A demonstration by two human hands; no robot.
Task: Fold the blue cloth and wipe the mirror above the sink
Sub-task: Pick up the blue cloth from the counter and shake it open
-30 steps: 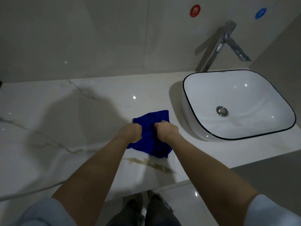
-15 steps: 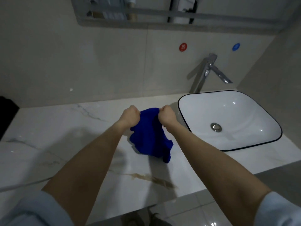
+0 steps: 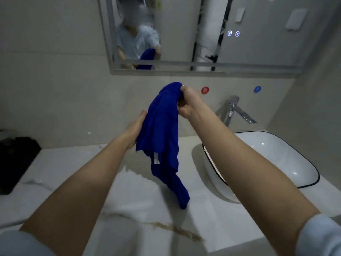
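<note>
The blue cloth [image 3: 162, 137] hangs in the air above the marble counter [image 3: 140, 198], bunched and drooping, with a small grey label showing. My right hand [image 3: 188, 102] grips its top end, held high in front of the wall tiles. My left hand [image 3: 136, 128] lies flat against the cloth's left side, fingers straight, partly hidden behind the fabric. The mirror [image 3: 184, 32] spans the wall above, and its glass reflects a person holding the cloth. The white sink [image 3: 287, 161] with a black rim sits to the right.
A chrome tap [image 3: 234, 111] stands behind the sink. Red [image 3: 205, 90] and blue [image 3: 257, 89] round stickers mark the wall. A black object [image 3: 14, 159] sits on the counter's left end. Two lit touch icons [image 3: 233, 33] glow on the mirror.
The cloth went from lying on the counter to hanging in the air. My right hand rose with its top end, my left hand let go and now lies flat against it. The view tilted up to the mirror.
</note>
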